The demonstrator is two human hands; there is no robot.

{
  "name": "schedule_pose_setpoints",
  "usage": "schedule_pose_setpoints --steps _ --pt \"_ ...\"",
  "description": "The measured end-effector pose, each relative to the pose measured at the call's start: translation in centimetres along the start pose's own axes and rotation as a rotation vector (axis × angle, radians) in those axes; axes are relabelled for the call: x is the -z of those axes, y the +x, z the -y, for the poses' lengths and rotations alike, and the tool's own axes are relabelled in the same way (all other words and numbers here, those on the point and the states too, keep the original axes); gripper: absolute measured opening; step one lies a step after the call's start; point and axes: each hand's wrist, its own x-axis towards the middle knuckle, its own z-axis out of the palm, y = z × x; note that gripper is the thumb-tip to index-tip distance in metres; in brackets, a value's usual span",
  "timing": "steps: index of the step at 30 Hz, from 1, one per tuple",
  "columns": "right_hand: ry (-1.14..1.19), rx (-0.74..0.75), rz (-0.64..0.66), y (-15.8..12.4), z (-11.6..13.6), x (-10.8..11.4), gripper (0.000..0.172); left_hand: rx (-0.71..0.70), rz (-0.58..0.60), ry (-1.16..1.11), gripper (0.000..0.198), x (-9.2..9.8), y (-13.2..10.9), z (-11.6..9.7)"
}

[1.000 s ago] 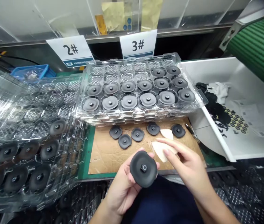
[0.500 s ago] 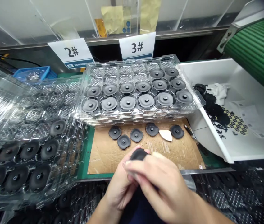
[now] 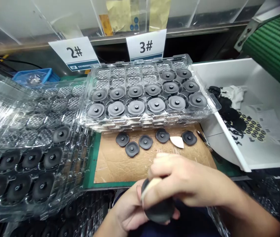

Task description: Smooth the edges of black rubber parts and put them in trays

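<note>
My left hand point(image 3: 130, 209) is closed around the edge of a round black disc point(image 3: 160, 210), held tilted in front of the bench edge. My right hand point(image 3: 182, 177) pinches a small cream-coloured pad point(image 3: 152, 187) and presses it against the disc's rim. Part of the disc lies hidden behind the right fingers. Beyond the hands, several black discs with a small central stud, one of them a disc point(image 3: 132, 149) near the middle, lie on a cardboard sheet point(image 3: 110, 168). Among them is a white wedge-shaped piece point(image 3: 177, 142).
A stack of clear trays point(image 3: 140, 120) partly filled with discs stands behind the cardboard. More clear trays point(image 3: 67, 171) with discs are at the left. On the right is a white bin point(image 3: 238, 154) holding black parts and a sticker sheet; a pen point(image 3: 203, 139) lies beside it.
Both hands have come slightly lower and nearer with the disc, which now shows more of its face. My right hand has turned, and the cream pad shows at the disc's rim.
</note>
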Motion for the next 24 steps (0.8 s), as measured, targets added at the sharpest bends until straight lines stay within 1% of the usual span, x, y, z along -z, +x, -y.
schedule_pose_setpoints --steps 1,2,4,5,6,7,8,10,11,12,13,15,17,18,19,20,22,23,24 --pt "-0.038 -0.070 -0.081 -0.3 -0.6 -0.2 0.025 0.026 0.031 -0.032 0.046 0.2 -0.2 -0.1" --pt "-0.070 -0.168 -0.192 -0.9 -1.3 -0.8 0.027 0.055 0.077 -0.075 0.048 0.5 -0.3 -0.3" --pt "-0.055 -0.402 -0.400 -2.3 -2.7 -2.8 0.029 0.069 0.160 -0.167 0.048 0.8 -0.4 -0.6" --pt "-0.014 -0.520 -0.457 -3.2 -3.3 -4.2 0.030 0.068 0.195 -0.200 0.045 0.9 -0.4 -0.7" --pt "0.028 -0.625 -0.477 -4.0 -3.9 -5.8 0.029 0.065 0.220 -0.218 0.042 1.0 -0.3 -0.8" --pt "0.063 -0.709 -0.469 -4.8 -4.5 -7.4 0.029 0.056 0.234 -0.226 0.039 1.0 -0.2 -0.9" --pt "0.084 -0.761 -0.453 -5.6 -4.9 -9.0 0.028 0.049 0.233 -0.228 0.038 1.0 -0.1 -1.0" --pt "0.111 -0.794 -0.422 -6.7 -5.5 -11.4 0.027 0.044 0.223 -0.228 0.040 1.0 0.1 -1.1" --pt "0.120 -0.800 -0.422 -7.1 -5.7 -12.1 0.026 0.038 0.218 -0.231 0.043 1.0 0.2 -1.1" --pt "0.125 -0.811 -0.435 -7.3 -5.7 -12.4 0.026 0.032 0.215 -0.234 0.046 1.0 0.2 -1.2" --pt "0.125 -0.827 -0.461 -7.3 -5.5 -12.2 0.026 0.028 0.217 -0.238 0.048 1.0 0.3 -1.2" --pt "0.117 -0.858 -0.533 -6.9 -4.6 -10.5 0.027 0.011 0.218 -0.242 0.051 0.9 0.4 -1.3" --pt "0.102 -0.837 -0.647 -5.8 -3.0 -8.0 0.027 -0.025 0.196 -0.229 0.054 0.8 0.5 -1.2" --pt "0.091 -0.786 -0.695 -4.9 -1.9 -6.8 0.026 -0.059 0.176 -0.217 0.053 0.6 0.5 -1.1" --pt "0.070 -0.697 -0.720 -4.0 -0.8 -5.8 0.027 -0.099 0.146 -0.203 0.052 0.5 0.5 -1.1" --pt "0.036 -0.575 -0.713 -3.0 0.3 -5.1 0.028 -0.145 0.110 -0.187 0.051 0.4 0.5 -1.0" --pt "-0.051 -0.340 -0.670 -1.1 2.0 -4.4 0.032 -0.256 0.022 -0.152 0.047 0.2 0.5 -0.9" --pt "-0.079 -0.268 -0.639 -0.4 2.6 -4.4 0.033 -0.318 -0.029 -0.136 0.047 0.2 0.5 -0.9" --pt "-0.086 -0.240 -0.607 0.2 2.9 -4.4 0.033 -0.378 -0.081 -0.126 0.049 0.2 0.4 -0.9"
